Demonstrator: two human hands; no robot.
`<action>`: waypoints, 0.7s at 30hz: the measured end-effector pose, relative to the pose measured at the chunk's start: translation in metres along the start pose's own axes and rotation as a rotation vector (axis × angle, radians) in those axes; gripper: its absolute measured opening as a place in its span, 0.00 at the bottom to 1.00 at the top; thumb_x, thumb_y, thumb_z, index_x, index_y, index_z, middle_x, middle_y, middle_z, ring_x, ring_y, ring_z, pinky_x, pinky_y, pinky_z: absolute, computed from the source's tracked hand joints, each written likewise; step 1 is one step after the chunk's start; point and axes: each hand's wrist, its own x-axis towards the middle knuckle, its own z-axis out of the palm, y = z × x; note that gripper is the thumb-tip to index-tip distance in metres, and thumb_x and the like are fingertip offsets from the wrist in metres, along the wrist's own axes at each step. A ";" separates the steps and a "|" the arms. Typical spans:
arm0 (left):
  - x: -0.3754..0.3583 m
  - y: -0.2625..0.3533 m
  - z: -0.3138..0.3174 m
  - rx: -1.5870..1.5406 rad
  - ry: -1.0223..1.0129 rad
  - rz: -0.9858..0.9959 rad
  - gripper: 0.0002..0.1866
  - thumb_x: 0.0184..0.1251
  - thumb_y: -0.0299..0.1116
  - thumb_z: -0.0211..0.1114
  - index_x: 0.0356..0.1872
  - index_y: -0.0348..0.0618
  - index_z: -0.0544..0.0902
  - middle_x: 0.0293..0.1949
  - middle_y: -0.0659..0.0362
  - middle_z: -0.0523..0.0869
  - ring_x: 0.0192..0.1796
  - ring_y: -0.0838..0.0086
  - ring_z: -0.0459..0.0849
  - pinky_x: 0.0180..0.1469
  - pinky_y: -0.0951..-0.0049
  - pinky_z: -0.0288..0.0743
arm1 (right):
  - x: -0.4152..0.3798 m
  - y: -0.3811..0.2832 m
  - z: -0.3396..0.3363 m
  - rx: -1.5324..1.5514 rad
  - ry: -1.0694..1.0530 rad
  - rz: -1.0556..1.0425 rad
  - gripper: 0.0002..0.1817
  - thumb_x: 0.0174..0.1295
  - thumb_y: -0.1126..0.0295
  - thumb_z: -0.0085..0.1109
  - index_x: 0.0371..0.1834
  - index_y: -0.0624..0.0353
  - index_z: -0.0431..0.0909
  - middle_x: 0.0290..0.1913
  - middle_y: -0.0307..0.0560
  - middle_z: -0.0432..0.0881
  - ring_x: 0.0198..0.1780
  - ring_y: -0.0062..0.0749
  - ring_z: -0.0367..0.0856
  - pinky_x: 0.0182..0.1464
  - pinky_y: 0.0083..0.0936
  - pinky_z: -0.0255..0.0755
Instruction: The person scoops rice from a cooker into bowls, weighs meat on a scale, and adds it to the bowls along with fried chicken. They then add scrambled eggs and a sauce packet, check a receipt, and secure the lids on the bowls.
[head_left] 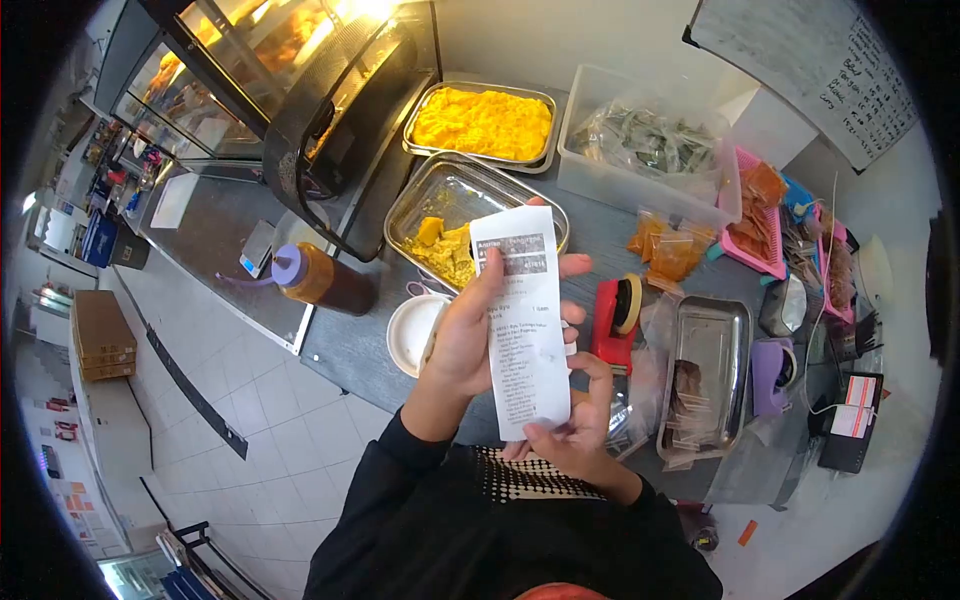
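A long white printed receipt stands upright in front of my body, its text facing me. My left hand grips it at the upper left, with the thumb across its front and fingers behind it. At the lower right edge my right hand pinches the paper, the thumb on its front. Behind the receipt is a metal tray with some yellow food in it. A round white bowl sits just left of my left hand.
A tray of yellow food and a clear plastic bin stand at the back. Right are a red tape dispenser, a metal tray and a purple dispenser. A sauce bottle is left, near a glass display case.
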 end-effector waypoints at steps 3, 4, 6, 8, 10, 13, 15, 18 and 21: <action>0.005 0.002 -0.004 0.054 -0.039 -0.011 0.26 0.66 0.48 0.35 0.64 0.58 0.45 0.50 0.45 0.71 0.37 0.60 0.80 0.38 0.61 0.77 | 0.003 0.001 -0.003 0.023 -0.001 -0.002 0.32 0.52 0.86 0.49 0.53 0.54 0.40 0.35 0.59 0.74 0.26 0.31 0.79 0.27 0.21 0.76; 0.007 0.003 -0.005 0.065 -0.066 -0.019 0.26 0.66 0.49 0.34 0.64 0.59 0.44 0.52 0.45 0.69 0.39 0.61 0.80 0.39 0.62 0.77 | 0.003 0.001 -0.003 0.014 0.003 0.005 0.32 0.52 0.86 0.48 0.53 0.54 0.40 0.35 0.59 0.74 0.26 0.31 0.79 0.27 0.21 0.76; 0.009 0.003 -0.008 0.059 -0.100 -0.035 0.27 0.66 0.51 0.33 0.64 0.60 0.44 0.53 0.45 0.68 0.40 0.62 0.80 0.40 0.64 0.77 | 0.003 -0.001 0.000 -0.004 0.021 0.008 0.32 0.51 0.86 0.49 0.53 0.54 0.40 0.35 0.59 0.75 0.25 0.31 0.79 0.26 0.22 0.76; 0.010 0.003 -0.008 0.031 -0.116 -0.051 0.27 0.65 0.51 0.33 0.64 0.60 0.44 0.53 0.45 0.68 0.40 0.62 0.80 0.39 0.64 0.78 | 0.005 -0.001 0.001 -0.023 0.037 -0.001 0.32 0.51 0.86 0.49 0.53 0.55 0.40 0.35 0.59 0.75 0.25 0.31 0.78 0.25 0.22 0.76; 0.012 0.002 -0.008 0.004 -0.126 -0.071 0.27 0.65 0.51 0.33 0.64 0.60 0.44 0.53 0.45 0.68 0.40 0.61 0.79 0.39 0.63 0.78 | 0.004 -0.001 0.003 -0.035 0.052 -0.015 0.32 0.51 0.86 0.49 0.53 0.55 0.40 0.35 0.59 0.75 0.24 0.30 0.78 0.24 0.23 0.76; 0.013 0.003 -0.008 -0.046 -0.127 -0.110 0.27 0.65 0.51 0.33 0.64 0.60 0.45 0.53 0.46 0.69 0.40 0.60 0.79 0.39 0.63 0.78 | 0.003 -0.005 0.006 -0.022 0.058 0.004 0.32 0.51 0.86 0.49 0.52 0.55 0.40 0.35 0.59 0.75 0.25 0.30 0.78 0.26 0.22 0.76; 0.012 0.004 -0.008 -0.064 -0.132 -0.129 0.26 0.65 0.51 0.33 0.64 0.60 0.45 0.52 0.46 0.69 0.40 0.60 0.79 0.39 0.64 0.78 | 0.002 -0.006 0.009 -0.037 0.048 -0.029 0.33 0.50 0.87 0.50 0.52 0.55 0.40 0.35 0.59 0.75 0.26 0.30 0.78 0.28 0.22 0.76; 0.009 0.005 -0.006 -0.071 -0.145 -0.138 0.26 0.65 0.52 0.33 0.63 0.59 0.46 0.52 0.46 0.69 0.40 0.60 0.79 0.38 0.64 0.78 | -0.001 -0.006 0.012 -0.065 0.038 -0.046 0.34 0.49 0.87 0.51 0.52 0.56 0.40 0.35 0.60 0.75 0.28 0.30 0.78 0.30 0.23 0.76; 0.006 0.007 -0.002 -0.099 -0.127 -0.133 0.26 0.66 0.51 0.33 0.63 0.58 0.46 0.50 0.44 0.70 0.38 0.59 0.79 0.36 0.63 0.77 | -0.003 -0.004 0.016 -0.067 0.042 -0.057 0.34 0.49 0.88 0.52 0.52 0.57 0.40 0.36 0.61 0.75 0.30 0.31 0.79 0.32 0.23 0.75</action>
